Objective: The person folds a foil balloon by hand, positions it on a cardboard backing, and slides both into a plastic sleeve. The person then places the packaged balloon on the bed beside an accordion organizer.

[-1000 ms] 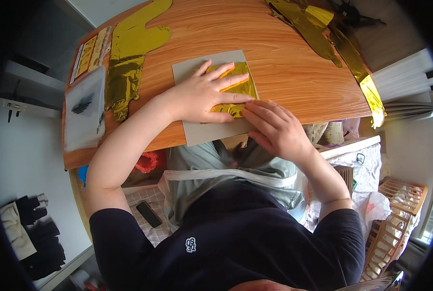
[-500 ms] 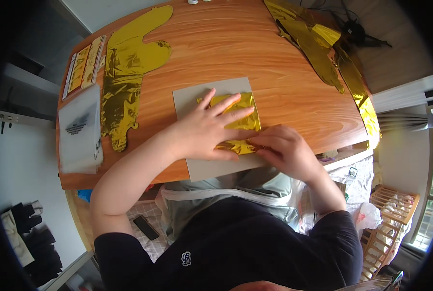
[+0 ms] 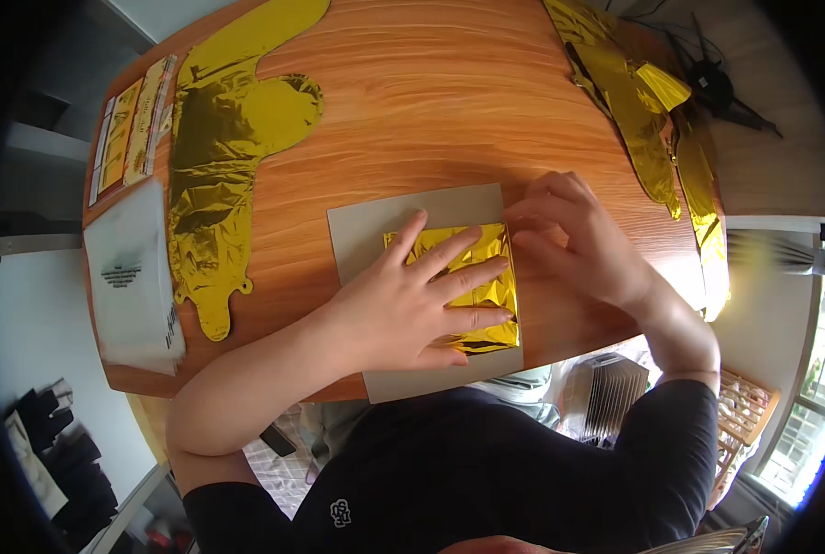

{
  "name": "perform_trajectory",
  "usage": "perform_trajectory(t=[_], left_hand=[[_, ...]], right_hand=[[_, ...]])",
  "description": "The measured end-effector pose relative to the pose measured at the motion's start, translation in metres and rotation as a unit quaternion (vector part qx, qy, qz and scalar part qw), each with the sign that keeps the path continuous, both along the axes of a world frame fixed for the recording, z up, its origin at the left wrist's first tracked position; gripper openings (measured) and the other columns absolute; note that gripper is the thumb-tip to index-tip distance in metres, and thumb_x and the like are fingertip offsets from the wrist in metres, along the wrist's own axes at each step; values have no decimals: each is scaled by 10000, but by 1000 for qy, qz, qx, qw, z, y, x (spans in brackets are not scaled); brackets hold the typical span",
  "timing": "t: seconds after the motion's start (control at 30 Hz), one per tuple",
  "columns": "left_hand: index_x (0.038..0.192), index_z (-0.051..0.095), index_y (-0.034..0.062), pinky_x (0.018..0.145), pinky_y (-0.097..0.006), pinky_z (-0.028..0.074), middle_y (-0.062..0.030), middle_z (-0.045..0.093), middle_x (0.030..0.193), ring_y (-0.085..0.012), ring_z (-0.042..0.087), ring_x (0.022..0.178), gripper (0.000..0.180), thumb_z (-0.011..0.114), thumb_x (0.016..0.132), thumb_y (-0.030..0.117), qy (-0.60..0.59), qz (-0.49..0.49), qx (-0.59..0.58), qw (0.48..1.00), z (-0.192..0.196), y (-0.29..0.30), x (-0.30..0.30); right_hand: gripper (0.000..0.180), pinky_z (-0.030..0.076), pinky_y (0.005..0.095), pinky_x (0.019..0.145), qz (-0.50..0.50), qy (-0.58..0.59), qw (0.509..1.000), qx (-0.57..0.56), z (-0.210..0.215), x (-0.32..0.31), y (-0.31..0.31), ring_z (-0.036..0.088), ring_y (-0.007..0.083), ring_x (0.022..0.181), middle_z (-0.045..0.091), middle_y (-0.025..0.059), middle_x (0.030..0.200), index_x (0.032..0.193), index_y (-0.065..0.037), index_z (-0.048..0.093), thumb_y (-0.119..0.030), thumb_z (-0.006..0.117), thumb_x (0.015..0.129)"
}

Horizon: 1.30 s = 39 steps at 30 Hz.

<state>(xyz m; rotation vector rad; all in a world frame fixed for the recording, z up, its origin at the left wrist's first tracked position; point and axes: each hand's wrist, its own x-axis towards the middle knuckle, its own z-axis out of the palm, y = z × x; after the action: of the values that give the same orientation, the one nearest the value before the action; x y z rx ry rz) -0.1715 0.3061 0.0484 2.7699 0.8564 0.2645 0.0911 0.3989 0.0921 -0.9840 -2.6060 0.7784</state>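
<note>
Two hands work one folded gold foil piece (image 3: pixel 472 277) on a grey card (image 3: pixel 375 226) at the desk's (image 3: pixel 412 102) near edge: left hand (image 3: pixel 412 300) flat, fingers spread, pinning it; right hand (image 3: pixel 574 235) apparently creasing its edge, grasping nothing.

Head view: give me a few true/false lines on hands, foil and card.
1. The left hand lies flat on the folded gold foil. True.
2. The foil sits on a grey card. True.
3. The right hand is lifted clear of the table. False: it rests at the foil's right edge.
4. The flat gold balloon lies on the card. False: it lies on the wooden table, left of the card.
</note>
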Motion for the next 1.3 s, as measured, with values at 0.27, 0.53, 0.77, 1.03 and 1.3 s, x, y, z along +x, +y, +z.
perform_trajectory(t=[0.27,0.53,0.77,1.03,1.3], left_hand=[[1441,573,435,1170,-734,269,-11,403,1652,-359,326,1535,651,676,857,703,-12,7,8,1000,-5,5,-3],[1409,607,417,1173,-733,263,-11,413,1645,-357,319,1539,610,652,874,707,-29,13,14,999,-7,-1,-7],[1395,623,408,1186,-730,245,-20,424,1635,-360,319,1536,571,622,903,698,-18,4,15,1000,-3,-9,-10],[1425,601,431,1192,-720,241,-17,412,1642,-358,308,1540,585,614,906,701,-14,4,21,1000,-2,-16,-13],[1468,559,459,1185,-730,247,-22,425,1638,-379,330,1530,609,611,912,701,-8,4,33,999,-4,-18,-11]], right_hand=[[145,512,372,889,6,-53,987,-151,1,-29,34,629,255,986,669,81,965,953,-56,706,-111,795,852],[146,516,374,871,-1,-107,977,-182,13,-43,30,641,260,966,666,92,952,943,-62,702,-163,782,875],[162,505,390,859,54,-203,969,-127,25,-50,27,622,287,974,655,107,958,963,-62,696,-220,724,947],[163,498,400,882,87,-238,966,-45,23,-52,19,612,283,990,660,97,979,974,-55,687,-219,690,980],[240,512,385,869,-31,-176,978,-103,15,-43,10,622,268,984,660,91,971,981,-57,671,-248,793,904]])
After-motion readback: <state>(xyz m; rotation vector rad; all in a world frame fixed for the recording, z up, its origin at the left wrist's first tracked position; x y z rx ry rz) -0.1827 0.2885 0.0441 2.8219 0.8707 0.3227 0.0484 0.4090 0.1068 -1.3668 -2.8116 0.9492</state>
